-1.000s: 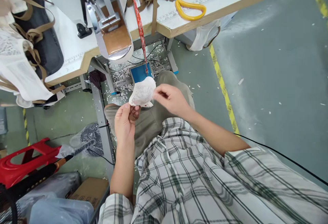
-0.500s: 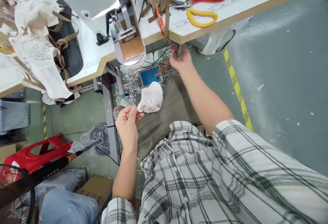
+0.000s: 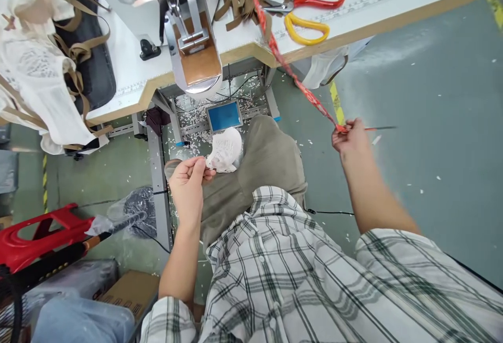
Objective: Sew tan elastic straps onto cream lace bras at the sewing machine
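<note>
Left hand (image 3: 189, 178) pinches white lace piece (image 3: 226, 149); right hand (image 3: 351, 139), well apart, clamped on red cord (image 3: 291, 73), thin dark item (image 3: 381, 128) jutting right, can't tell what. Scissors (image 3: 302, 0) far.

one held cloth (image 3: 225, 149), one red cord (image 3: 272, 43)

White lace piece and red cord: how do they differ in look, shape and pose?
Color: the white lace piece is white with a lacy pattern; the red cord is red with paler flecks.
Shape: the lace piece is short, broad and rounded; the cord is long, narrow and twisted-looking.
Pose: the lace piece is held by its edge in the left hand; the cord runs slantwise to the right hand.
Shared: each is held in one hand.
</note>
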The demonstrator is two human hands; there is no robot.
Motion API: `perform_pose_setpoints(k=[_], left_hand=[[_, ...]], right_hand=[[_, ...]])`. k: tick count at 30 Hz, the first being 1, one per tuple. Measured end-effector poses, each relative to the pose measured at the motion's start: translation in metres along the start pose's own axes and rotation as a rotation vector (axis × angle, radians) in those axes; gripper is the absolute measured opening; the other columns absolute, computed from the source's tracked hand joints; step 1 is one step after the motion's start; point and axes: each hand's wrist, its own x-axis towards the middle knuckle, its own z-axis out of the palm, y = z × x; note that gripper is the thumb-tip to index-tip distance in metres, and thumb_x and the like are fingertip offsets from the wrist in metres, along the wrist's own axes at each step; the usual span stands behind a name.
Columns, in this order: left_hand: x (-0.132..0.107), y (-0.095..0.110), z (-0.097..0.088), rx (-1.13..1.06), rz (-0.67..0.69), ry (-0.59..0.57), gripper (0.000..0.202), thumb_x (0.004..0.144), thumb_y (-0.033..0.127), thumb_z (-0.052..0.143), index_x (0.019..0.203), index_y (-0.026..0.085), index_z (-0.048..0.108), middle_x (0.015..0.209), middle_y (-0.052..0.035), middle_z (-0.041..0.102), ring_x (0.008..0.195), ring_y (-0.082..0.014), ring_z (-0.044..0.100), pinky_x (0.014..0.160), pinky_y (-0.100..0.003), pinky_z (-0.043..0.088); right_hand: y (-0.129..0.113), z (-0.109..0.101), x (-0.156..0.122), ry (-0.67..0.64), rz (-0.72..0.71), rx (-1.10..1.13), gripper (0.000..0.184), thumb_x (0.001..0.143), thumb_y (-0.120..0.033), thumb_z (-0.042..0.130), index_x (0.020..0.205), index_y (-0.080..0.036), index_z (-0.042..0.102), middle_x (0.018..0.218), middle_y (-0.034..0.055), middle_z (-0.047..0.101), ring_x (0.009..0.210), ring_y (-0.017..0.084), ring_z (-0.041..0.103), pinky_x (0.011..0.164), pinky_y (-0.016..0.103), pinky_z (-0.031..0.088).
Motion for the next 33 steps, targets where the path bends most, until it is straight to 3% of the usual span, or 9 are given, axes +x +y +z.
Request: perform_pose_setpoints(k=[1, 3, 5, 7, 9, 12, 17, 21, 33], left_hand=[[0.0, 0.0, 0.001, 0.013, 0.01, 0.0, 0.021, 0.079, 0.033, 0.079, 0.088, 0.015, 0.074, 0.066, 0.0002, 0.071, 0.054, -0.0104, 0.067, 0.052, -0.018, 0.054], [0.0, 0.001, 0.004, 0.046, 0.033, 0.001, 0.02, 0.079, 0.033, 0.078, 0.088, 0.015, 0.074, 0.065, 0.0002, 0.071, 0.055, -0.0103, 0.067, 0.052, -0.018, 0.053], [-0.001, 0.002, 0.007, 0.081, 0.054, 0.001, 0.021, 0.08, 0.035, 0.078, 0.089, 0.016, 0.074, 0.065, 0.0003, 0.071, 0.055, -0.0107, 0.067, 0.054, -0.019, 0.055], [-0.002, 0.002, 0.01, 0.113, 0.073, -0.004, 0.022, 0.081, 0.037, 0.077, 0.09, 0.017, 0.074, 0.067, 0.0003, 0.071, 0.056, -0.0114, 0.067, 0.056, -0.021, 0.056], [-0.004, 0.003, 0.013, 0.14, 0.097, -0.013, 0.021, 0.082, 0.037, 0.076, 0.091, 0.018, 0.074, 0.07, 0.0003, 0.072, 0.058, -0.012, 0.068, 0.057, -0.022, 0.058], [-0.007, 0.005, 0.018, 0.179, 0.142, -0.018, 0.019, 0.084, 0.036, 0.075, 0.092, 0.019, 0.073, 0.07, 0.0009, 0.072, 0.059, -0.0122, 0.069, 0.059, -0.023, 0.059], [-0.012, 0.009, 0.023, 0.201, 0.217, -0.018, 0.016, 0.085, 0.034, 0.074, 0.091, 0.019, 0.073, 0.071, 0.0012, 0.072, 0.059, -0.0122, 0.069, 0.059, -0.023, 0.06], [-0.014, 0.009, 0.024, 0.244, 0.265, -0.011, 0.015, 0.087, 0.033, 0.073, 0.093, 0.019, 0.073, 0.072, 0.001, 0.072, 0.061, -0.0127, 0.07, 0.059, -0.024, 0.059], [-0.015, 0.002, 0.026, 0.292, 0.317, -0.036, 0.013, 0.087, 0.031, 0.072, 0.092, 0.019, 0.072, 0.079, 0.0004, 0.072, 0.065, -0.0124, 0.071, 0.062, -0.023, 0.059]], right_hand=[[0.006, -0.001, -0.013, -0.005, -0.05, -0.037, 0.035, 0.103, -0.021, 0.039, 0.071, -0.02, 0.055, 0.047, -0.0074, 0.042, 0.043, 0.004, 0.047, 0.047, 0.02, 0.036], [0.018, -0.002, -0.05, -0.133, -0.226, -0.169, 0.022, 0.1, -0.02, 0.045, 0.084, -0.021, 0.061, 0.056, -0.004, 0.055, 0.046, 0.005, 0.053, 0.049, 0.024, 0.036], [0.025, -0.003, -0.099, -0.426, -0.502, -0.441, 0.014, 0.099, -0.025, 0.049, 0.104, -0.02, 0.061, 0.078, 0.0, 0.067, 0.046, 0.005, 0.054, 0.05, 0.027, 0.039], [0.027, -0.001, -0.153, -0.738, -0.647, -0.689, 0.02, 0.101, -0.027, 0.045, 0.116, -0.02, 0.058, 0.09, 0.0026, 0.07, 0.055, 0.008, 0.06, 0.061, 0.028, 0.046], [0.027, 0.004, -0.204, -1.055, -0.727, -0.796, 0.023, 0.1, -0.024, 0.044, 0.119, -0.021, 0.057, 0.094, 0.004, 0.07, 0.075, 0.014, 0.067, 0.076, 0.031, 0.049], [0.027, 0.015, -0.255, -1.343, -0.656, -0.831, 0.02, 0.099, -0.027, 0.044, 0.116, -0.022, 0.054, 0.085, 0.0019, 0.069, 0.074, 0.016, 0.065, 0.072, 0.031, 0.048], [0.032, 0.029, -0.277, -1.422, -0.438, -0.87, 0.021, 0.103, -0.035, 0.038, 0.089, -0.022, 0.048, 0.069, -0.0051, 0.065, 0.054, 0.01, 0.061, 0.061, 0.026, 0.042], [0.035, 0.034, -0.274, -1.393, -0.465, -0.896, 0.023, 0.101, -0.031, 0.044, 0.08, -0.022, 0.049, 0.069, -0.0041, 0.068, 0.059, 0.011, 0.065, 0.063, 0.025, 0.042], [0.035, 0.038, -0.27, -1.376, -0.419, -0.927, 0.022, 0.098, -0.027, 0.046, 0.077, -0.021, 0.048, 0.072, -0.0037, 0.073, 0.048, 0.008, 0.059, 0.057, 0.025, 0.04]])
